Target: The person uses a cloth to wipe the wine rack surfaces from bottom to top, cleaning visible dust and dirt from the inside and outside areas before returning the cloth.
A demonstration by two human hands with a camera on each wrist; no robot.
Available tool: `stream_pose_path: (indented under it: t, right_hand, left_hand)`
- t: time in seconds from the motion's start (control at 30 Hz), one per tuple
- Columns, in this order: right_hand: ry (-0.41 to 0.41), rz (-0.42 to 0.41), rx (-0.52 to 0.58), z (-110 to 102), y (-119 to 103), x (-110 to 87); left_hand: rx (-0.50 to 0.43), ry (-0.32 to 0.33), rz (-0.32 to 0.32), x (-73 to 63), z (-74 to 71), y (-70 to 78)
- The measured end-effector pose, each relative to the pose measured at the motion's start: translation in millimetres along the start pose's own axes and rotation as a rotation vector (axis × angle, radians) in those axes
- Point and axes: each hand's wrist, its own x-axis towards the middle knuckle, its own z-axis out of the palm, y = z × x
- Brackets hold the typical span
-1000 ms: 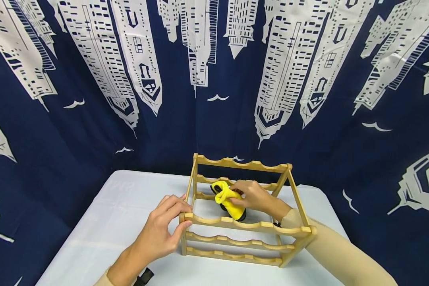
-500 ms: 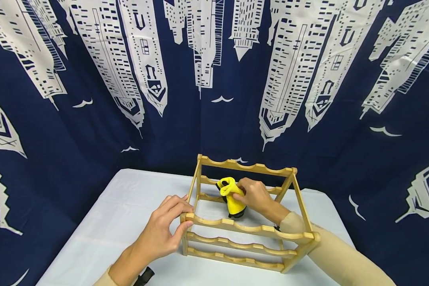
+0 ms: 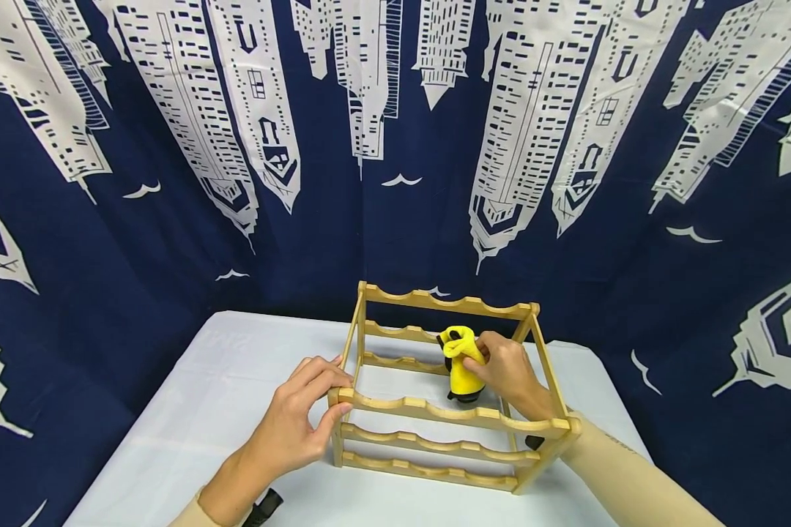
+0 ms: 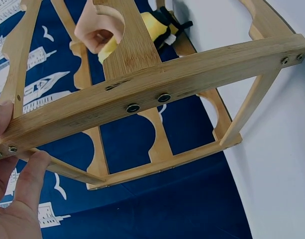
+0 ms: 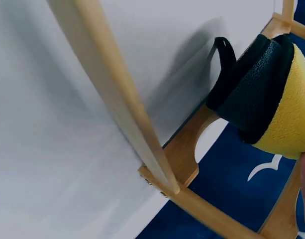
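Note:
A light wooden rack [image 3: 422, 408] with scalloped rails, like a wine rack, stands on the white table. My left hand [image 3: 296, 421] grips its near left top corner, thumb in front and fingers over the side. Reaching down inside the frame, my right hand [image 3: 510, 369] pinches a bunched yellow and black cloth [image 3: 464, 377]. In the right wrist view the cloth [image 5: 291, 112] shows a thick dark layer and a black hanging loop [image 5: 224, 52]. The left wrist view has the cloth [image 4: 154, 27] partly behind an end board of the rack.
The white table [image 3: 191, 410] extends to both sides of the rack. Behind it hangs a navy curtain [image 3: 343, 234] with white building prints. A black strap device [image 3: 264, 506] sits at my left wrist.
My right hand has moved the cloth to the right within the rack, and the cloth now stands more upright. My left hand stays on the same corner.

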Motion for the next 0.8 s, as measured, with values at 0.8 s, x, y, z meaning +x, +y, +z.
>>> stream_pose_path:
  t: [0.8]
  right_hand:
    - [0.134,-0.336,0.357,29.9,-29.9,79.4]
  left_hand:
    - [0.014,-0.010,0.003,-1.9,-2.1,-1.4]
